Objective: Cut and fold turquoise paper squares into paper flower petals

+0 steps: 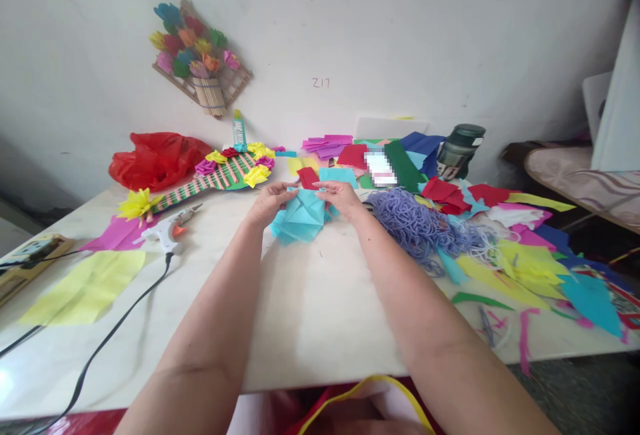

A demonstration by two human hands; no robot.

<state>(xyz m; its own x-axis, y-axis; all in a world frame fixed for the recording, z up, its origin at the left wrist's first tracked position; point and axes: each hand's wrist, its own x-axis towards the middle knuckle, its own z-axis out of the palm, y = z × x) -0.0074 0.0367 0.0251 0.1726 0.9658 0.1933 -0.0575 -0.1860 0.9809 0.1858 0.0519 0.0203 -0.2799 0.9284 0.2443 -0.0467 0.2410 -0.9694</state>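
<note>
Between my two hands is a light-blue paper square point(306, 210), held up by its top corners with creases across its face. My left hand point(273, 200) pinches its left corner, fingers closed. The right corner is gripped by my right hand point(341, 196), also with closed fingers. Beneath it, more light-blue paper point(287, 231) lies on the table. Just behind my fingertips are a small red paper piece point(307, 178) and another light-blue piece point(339, 176).
A white glue gun point(167, 229) with a black cord lies left, near a flower-decorated green guitar-shaped craft point(220, 178) and a red plastic bag point(157, 160). To the right are a purple yarn heap point(417, 225), paper scraps point(533, 268) and a dark bottle point(460, 153).
</note>
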